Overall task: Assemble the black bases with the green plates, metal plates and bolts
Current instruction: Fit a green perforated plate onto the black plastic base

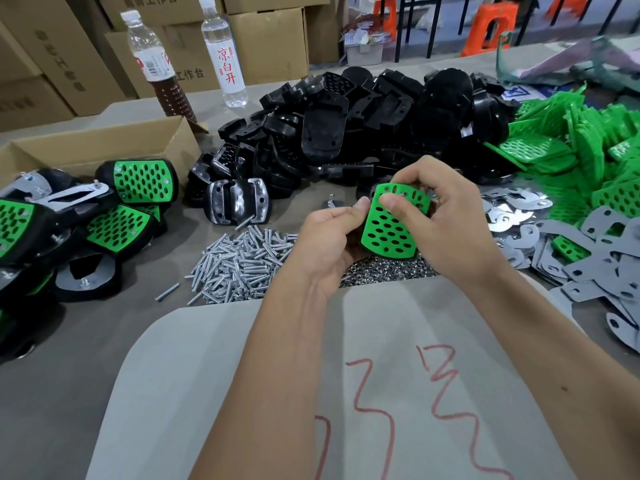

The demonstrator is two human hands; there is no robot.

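Observation:
Both hands hold one green perforated plate (389, 230) above the table's middle. My left hand (332, 237) pinches its left edge between thumb and fingers. My right hand (440, 216) grips its top and right side, thumb pressed on the face. A heap of black bases (346, 126) lies behind the hands. Loose green plates (568, 147) are piled at the right, with metal plates (512, 216) and grey plates (606, 258) in front of them. Bolts (239, 265) lie in a heap left of the hands, and nuts (384, 271) sit under them.
Finished green-and-black assemblies (104, 216) crowd the left side beside an open cardboard box (104, 147). One black base (237, 202) lies alone near the bolts. Two bottles (221, 53) stand at the back. A grey sheet with red marks (346, 375) covers the near table.

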